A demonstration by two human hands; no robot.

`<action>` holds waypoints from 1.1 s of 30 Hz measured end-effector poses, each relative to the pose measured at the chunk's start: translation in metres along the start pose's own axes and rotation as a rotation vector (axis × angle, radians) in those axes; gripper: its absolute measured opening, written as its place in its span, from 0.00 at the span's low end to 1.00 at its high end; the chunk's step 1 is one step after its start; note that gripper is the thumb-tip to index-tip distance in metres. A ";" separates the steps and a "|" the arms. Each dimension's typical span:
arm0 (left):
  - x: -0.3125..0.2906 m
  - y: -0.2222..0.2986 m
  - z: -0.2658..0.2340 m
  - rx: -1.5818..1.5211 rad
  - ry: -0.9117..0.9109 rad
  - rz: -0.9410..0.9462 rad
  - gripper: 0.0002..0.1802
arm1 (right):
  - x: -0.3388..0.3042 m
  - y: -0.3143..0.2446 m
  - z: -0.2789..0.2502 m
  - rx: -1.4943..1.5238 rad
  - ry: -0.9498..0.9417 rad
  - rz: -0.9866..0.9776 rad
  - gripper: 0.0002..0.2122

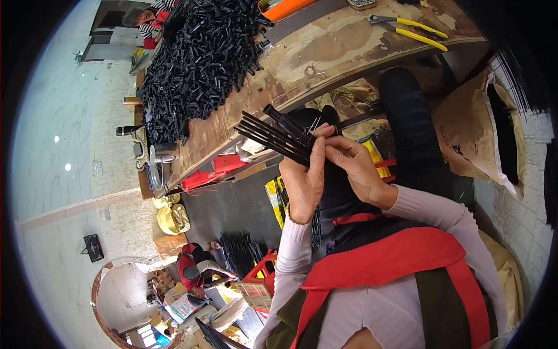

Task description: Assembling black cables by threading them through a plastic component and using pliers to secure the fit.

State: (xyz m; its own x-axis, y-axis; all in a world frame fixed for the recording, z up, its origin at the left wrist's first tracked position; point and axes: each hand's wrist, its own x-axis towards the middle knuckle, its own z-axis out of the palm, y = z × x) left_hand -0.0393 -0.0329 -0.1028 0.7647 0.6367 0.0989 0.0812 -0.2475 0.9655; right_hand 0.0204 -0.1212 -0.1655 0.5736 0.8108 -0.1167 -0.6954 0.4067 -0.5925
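Note:
My left hand (303, 183) is closed round a bundle of several long black rods (270, 136) that look like umbrella ribs. A black plastic tube (283, 121) with a wider end, like an umbrella runner, sits against the rods just above the fingers. Thin pale wires (314, 124) stick out beside the tube's lower end. My right hand (361, 173) is pinched close against the left thumb, at the wires. Its fingertips overlap the left hand's, so the exact grip is partly hidden. Both hands are over my lap, below the bench edge.
A wooden bench (325, 58) carries a large heap of black plastic tubes (197, 64), an orange tray (285, 9) and yellow-handled pliers (410, 30). An open sack (471, 131) stands at right. Behind are a red crate (264, 270) and two other people, one bent over (197, 270).

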 end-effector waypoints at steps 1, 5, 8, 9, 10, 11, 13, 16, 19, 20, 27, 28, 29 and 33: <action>-0.001 0.000 0.001 0.001 0.003 0.000 0.13 | -0.001 0.002 0.002 0.025 0.016 -0.088 0.08; -0.001 0.003 -0.002 -0.121 0.020 -0.059 0.13 | -0.001 0.002 0.002 0.091 0.041 -0.157 0.04; -0.001 0.005 -0.006 -0.194 -0.021 -0.099 0.13 | -0.001 -0.003 0.003 0.081 0.052 -0.093 0.04; 0.000 0.006 -0.007 -0.223 -0.031 -0.121 0.14 | -0.001 -0.004 0.003 0.081 0.049 -0.094 0.04; 0.000 0.009 -0.008 -0.223 -0.031 -0.117 0.14 | -0.001 -0.004 0.002 0.062 0.045 -0.075 0.04; 0.000 0.011 -0.010 -0.235 -0.041 -0.133 0.14 | -0.002 -0.003 0.001 0.043 0.042 -0.055 0.04; -0.002 0.012 -0.011 -0.247 -0.052 -0.147 0.15 | -0.001 -0.004 -0.001 0.047 0.025 -0.029 0.04; -0.005 0.006 -0.011 -0.076 -0.024 -0.081 0.15 | -0.001 -0.005 0.001 0.057 -0.007 0.006 0.03; -0.006 0.006 -0.008 0.109 -0.001 0.027 0.14 | -0.002 -0.002 -0.003 0.081 0.000 0.006 0.04; -0.008 0.008 -0.007 0.162 0.016 0.037 0.13 | -0.002 0.000 -0.004 0.100 0.016 0.009 0.07; -0.018 0.037 0.010 0.172 0.065 -0.037 0.12 | -0.009 -0.026 0.002 0.214 -0.050 0.115 0.10; -0.018 0.033 0.012 0.151 0.071 -0.033 0.12 | -0.008 -0.028 -0.001 0.195 -0.075 0.154 0.10; -0.018 0.031 0.013 0.140 0.061 -0.031 0.12 | -0.009 -0.030 -0.004 0.175 -0.091 0.187 0.11; -0.001 0.026 0.009 0.212 -0.026 0.036 0.11 | 0.000 -0.010 -0.013 0.055 -0.021 0.008 0.10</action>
State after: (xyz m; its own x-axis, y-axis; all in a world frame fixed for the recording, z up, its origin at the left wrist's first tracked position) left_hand -0.0323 -0.0470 -0.0798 0.7857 0.6062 0.1233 0.1839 -0.4192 0.8891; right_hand 0.0333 -0.1310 -0.1699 0.5592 0.8224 -0.1046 -0.7229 0.4219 -0.5472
